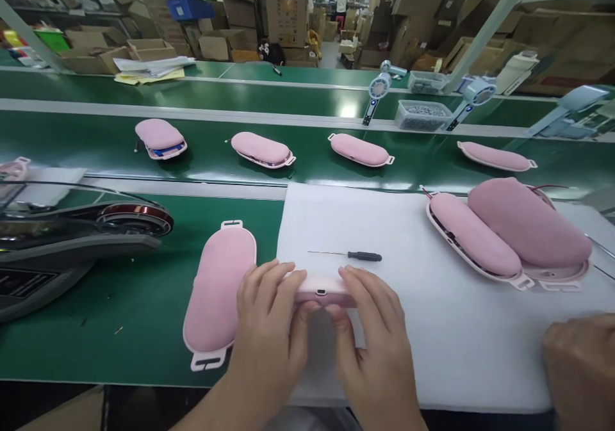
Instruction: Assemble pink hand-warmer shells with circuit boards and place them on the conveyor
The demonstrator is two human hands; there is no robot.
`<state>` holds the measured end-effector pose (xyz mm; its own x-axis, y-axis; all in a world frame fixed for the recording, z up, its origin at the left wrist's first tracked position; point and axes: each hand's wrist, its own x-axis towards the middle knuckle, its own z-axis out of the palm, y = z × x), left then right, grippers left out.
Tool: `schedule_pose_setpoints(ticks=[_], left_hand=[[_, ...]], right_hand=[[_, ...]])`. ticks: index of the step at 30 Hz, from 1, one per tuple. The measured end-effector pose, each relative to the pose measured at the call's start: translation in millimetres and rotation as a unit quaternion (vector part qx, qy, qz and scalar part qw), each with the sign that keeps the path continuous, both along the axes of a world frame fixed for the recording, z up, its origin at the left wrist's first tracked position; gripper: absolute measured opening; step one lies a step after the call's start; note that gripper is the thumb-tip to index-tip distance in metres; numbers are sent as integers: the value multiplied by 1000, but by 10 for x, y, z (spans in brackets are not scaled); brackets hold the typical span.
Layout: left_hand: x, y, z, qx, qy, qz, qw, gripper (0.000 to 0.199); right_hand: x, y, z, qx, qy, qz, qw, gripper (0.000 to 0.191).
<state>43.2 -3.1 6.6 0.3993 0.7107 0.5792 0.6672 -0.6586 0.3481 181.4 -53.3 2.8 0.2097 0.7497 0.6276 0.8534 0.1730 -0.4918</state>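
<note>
Both hands grip a pink and white oval device (327, 290) on edge, its small dark port facing me. My left hand (271, 322) is closed on its left end, thumb below and fingers on top. My right hand (377, 328) clasps the right end the same way. Just beyond it, a black-handled screwdriver (364, 256) lies on the white mat (408, 348). Left of my left hand, a pink padded device (221, 287) with end loops rests on the green table.
Two larger pink devices (528, 223) lie at the mat's right. Several pink devices (262, 149) sit on the green belt (206, 162) behind. A dark machine (72, 245) stands at the left. Another person's hand (583, 367) is at the right edge.
</note>
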Motion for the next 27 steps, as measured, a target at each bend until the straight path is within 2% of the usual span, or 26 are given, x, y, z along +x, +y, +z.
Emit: schedule_pose_setpoints(ticks=[3, 6, 9, 15, 18, 22, 27], left_hand=[[105, -22, -39, -11, -62, 15, 998, 19], [181, 9, -42, -15, -124, 29, 992, 19], [202, 63, -23, -21, -150, 26, 988, 21], [94, 79, 33, -43, -103, 1, 994, 17], [44, 27, 30, -46, -71, -17, 996, 24], [18, -20, 11, -20, -25, -5, 999, 33], [-109, 4, -2, -6, -13, -11, 1000, 28]], right_hand=[[-41, 87, -30, 23, -12, 5, 1000, 18], [-72, 158, -56, 60, 0, -13, 998, 19], [-76, 194, -34, 49, -1, -29, 998, 19], [55, 143, 62, -27, -38, 29, 998, 15], [74, 103, 59, -39, -46, 55, 997, 21], [48, 83, 44, -32, -34, 75, 996, 31], [218, 28, 34, -63, -53, 77, 994, 35]])
